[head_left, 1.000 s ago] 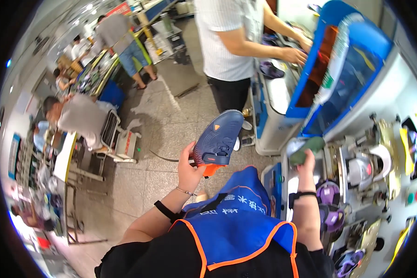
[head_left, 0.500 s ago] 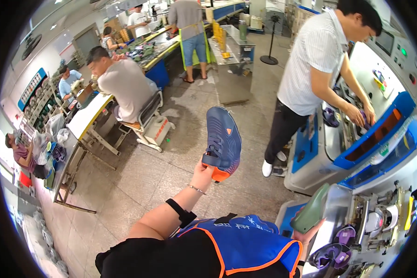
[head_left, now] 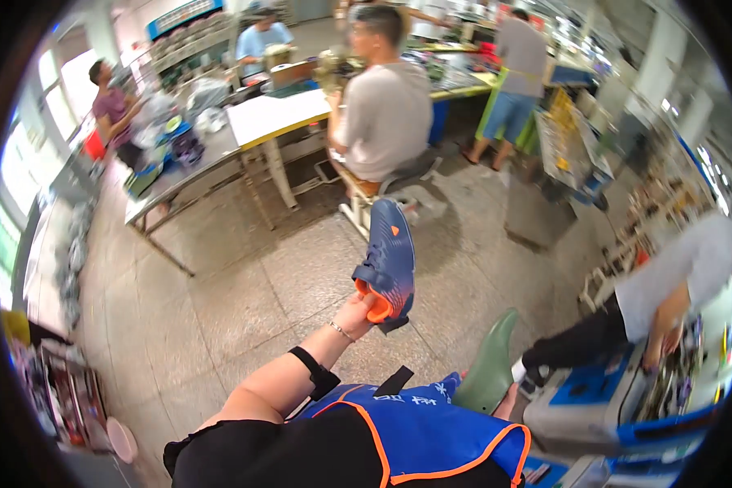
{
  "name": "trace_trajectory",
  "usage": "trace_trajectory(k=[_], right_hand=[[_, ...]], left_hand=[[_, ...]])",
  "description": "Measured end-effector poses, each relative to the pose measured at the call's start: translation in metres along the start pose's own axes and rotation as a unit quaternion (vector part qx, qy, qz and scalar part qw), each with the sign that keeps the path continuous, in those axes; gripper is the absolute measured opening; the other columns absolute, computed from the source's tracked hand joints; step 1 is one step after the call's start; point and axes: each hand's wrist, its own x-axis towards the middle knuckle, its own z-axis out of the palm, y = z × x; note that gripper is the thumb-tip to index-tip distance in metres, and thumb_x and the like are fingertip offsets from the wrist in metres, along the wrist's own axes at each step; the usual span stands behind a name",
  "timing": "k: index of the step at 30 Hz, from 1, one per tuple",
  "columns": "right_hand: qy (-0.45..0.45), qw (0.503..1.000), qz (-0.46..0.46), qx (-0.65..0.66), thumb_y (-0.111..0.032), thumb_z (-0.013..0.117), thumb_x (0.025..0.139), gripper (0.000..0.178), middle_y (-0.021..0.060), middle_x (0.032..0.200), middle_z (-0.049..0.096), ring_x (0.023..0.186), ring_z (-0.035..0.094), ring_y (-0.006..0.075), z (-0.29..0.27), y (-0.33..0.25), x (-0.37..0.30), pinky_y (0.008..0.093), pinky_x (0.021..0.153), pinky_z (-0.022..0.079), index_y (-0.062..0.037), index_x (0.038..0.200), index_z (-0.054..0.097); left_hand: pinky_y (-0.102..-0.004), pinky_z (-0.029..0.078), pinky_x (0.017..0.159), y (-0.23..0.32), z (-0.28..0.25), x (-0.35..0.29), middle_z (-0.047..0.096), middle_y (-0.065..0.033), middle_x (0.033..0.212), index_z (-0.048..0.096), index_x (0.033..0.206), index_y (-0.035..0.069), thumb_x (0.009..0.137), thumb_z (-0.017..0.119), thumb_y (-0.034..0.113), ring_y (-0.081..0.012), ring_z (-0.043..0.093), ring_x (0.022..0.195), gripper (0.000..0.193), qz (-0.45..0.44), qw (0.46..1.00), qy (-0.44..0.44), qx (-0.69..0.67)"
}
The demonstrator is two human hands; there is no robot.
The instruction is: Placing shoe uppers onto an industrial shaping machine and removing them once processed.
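Left hand (head_left: 358, 315) clamped on the orange-lined collar of a navy shoe upper (head_left: 392, 259), toe up, held out above the floor; right hand (head_left: 507, 402), partly hidden, closed around a green last (head_left: 488, 366) beside the blue apron (head_left: 398, 407). Upper ridged, strapped; last smooth, foot-shaped. Speckled tile floor (head_left: 228, 305), white-topped table (head_left: 276, 115), seated worker (head_left: 386, 118) beyond.

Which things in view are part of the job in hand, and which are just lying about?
In hand:
- navy shoe with orange lining, held by the left hand
- green foot-shaped form, held by the right hand, partly hidden

Just around:
- white-topped table
- plastic bags
- pink round item, lower left
- blue-and-grey machine, right
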Motion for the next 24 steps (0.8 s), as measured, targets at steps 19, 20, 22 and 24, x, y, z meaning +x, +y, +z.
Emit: trace_trajectory(k=[19, 20, 22, 24], right_hand=[[-0.326, 0.862, 0.386, -0.047, -0.081, 0.063, 0.06, 0.12, 0.0232, 0.139, 0.046, 0.117, 0.057, 0.0341, 0.226, 0.058, 0.372, 0.0441, 0.095, 0.051, -0.0043, 0.146, 0.031], [-0.328, 0.86, 0.389, -0.042, -0.081, 0.063, 0.06, 0.12, 0.0232, 0.139, 0.046, 0.117, 0.057, 0.0341, 0.24, 0.06, 0.391, 0.0441, 0.095, 0.051, -0.0043, 0.146, 0.031], [-0.385, 0.827, 0.408, -0.029, -0.073, 0.068, 0.063, 0.115, 0.0228, 0.14, 0.045, 0.12, 0.055, 0.0357, 0.261, 0.065, 0.429, 0.0452, 0.098, 0.049, -0.004, 0.146, 0.03], [-0.384, 0.816, 0.432, 0.01, -0.065, 0.072, 0.067, 0.107, 0.0226, 0.14, 0.045, 0.121, 0.054, 0.0364, 0.27, 0.082, 0.458, 0.0462, 0.1, 0.047, -0.0037, 0.145, 0.031]], left_hand=[[-0.04, 0.046, 0.1, 0.183, -0.116, 0.064, 0.058, -0.0084, 0.127, 0.048, 0.13, 0.006, 0.095, 0.046, 0.0, -0.0239, 0.058, 0.116, 0.036, 0.106, 0.961, 0.257, -0.001], [-0.0395, 0.047, 0.1, 0.193, -0.118, 0.073, 0.058, -0.0087, 0.127, 0.049, 0.13, 0.006, 0.095, 0.046, 0.0, -0.024, 0.058, 0.115, 0.035, 0.094, 0.959, 0.266, 0.014], [-0.0387, 0.047, 0.099, 0.209, -0.124, 0.091, 0.059, -0.0094, 0.124, 0.05, 0.129, 0.005, 0.095, 0.046, 0.0, -0.0241, 0.059, 0.114, 0.034, 0.075, 0.953, 0.292, 0.034], [-0.0387, 0.047, 0.1, 0.216, -0.138, 0.096, 0.059, -0.009, 0.124, 0.05, 0.129, 0.004, 0.096, 0.047, 0.001, -0.0235, 0.059, 0.114, 0.033, 0.08, 0.952, 0.293, 0.045]])
